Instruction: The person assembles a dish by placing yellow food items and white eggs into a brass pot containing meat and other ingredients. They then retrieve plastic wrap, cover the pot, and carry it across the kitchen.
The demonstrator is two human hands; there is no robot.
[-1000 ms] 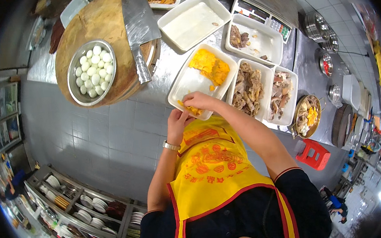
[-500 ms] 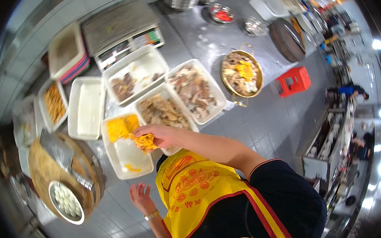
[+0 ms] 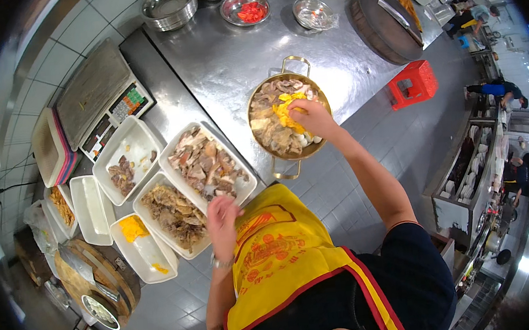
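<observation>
Touching the yellow food point(image 3: 286, 106) in a 2-handled brass pot point(image 3: 317, 148), the right hand point(image 3: 313, 119) is held with its fingers bent; whether the pieces are gripped or only pressed cannot be told. The yellow food is heaped on top of chopped meat point(image 3: 261, 110), and the pot is set near the edge of a steel table point(image 3: 205, 57). The left hand point(image 3: 222, 222) is held open, its fingers loosely bent, at the near end of a white tray point(image 3: 249, 188) of meat pieces point(image 3: 200, 160); whether the rim is touched cannot be told. Brown meat point(image 3: 171, 214) is piled in 1 tray beside it. In another tray point(image 3: 147, 252), 1 yellow slab point(image 3: 133, 228) and 1 small yellow scrap point(image 3: 160, 268) are seen. A cleaver point(image 3: 75, 263) is laid on a wooden block point(image 3: 127, 279).
</observation>
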